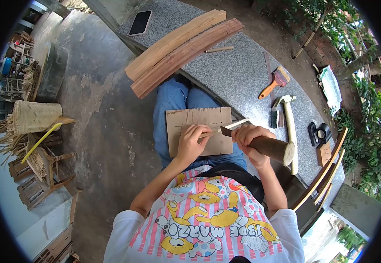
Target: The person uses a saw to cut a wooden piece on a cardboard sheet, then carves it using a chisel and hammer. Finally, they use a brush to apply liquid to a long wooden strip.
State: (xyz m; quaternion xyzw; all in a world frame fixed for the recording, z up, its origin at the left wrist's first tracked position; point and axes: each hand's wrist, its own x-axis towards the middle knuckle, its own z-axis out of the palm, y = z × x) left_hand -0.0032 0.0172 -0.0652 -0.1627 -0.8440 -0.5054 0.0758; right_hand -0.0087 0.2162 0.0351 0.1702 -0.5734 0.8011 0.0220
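A flat brown board (pixel 199 115) with notches and pencil-like marks lies across my lap. My left hand (pixel 191 143) pinches a thin pale wooden strip (pixel 238 124) that slants up to the right above the board. My right hand (pixel 252 139) is wrapped around a knife (pixel 271 149) with a thick, round wooden handle. Its short dark blade (pixel 226 131) points left and overlaps the strip just beyond my left fingertips.
On the granite bench (pixel 238 74) lie a brush (pixel 274 83), a hammer (pixel 290 131), a phone (pixel 141 23) and a small stick (pixel 219 49). Two long wooden beams (pixel 186 52) jut over its edge. Curved wood strips (pixel 324 175) stand at right; a stick-filled basket (pixel 37 116) is far left.
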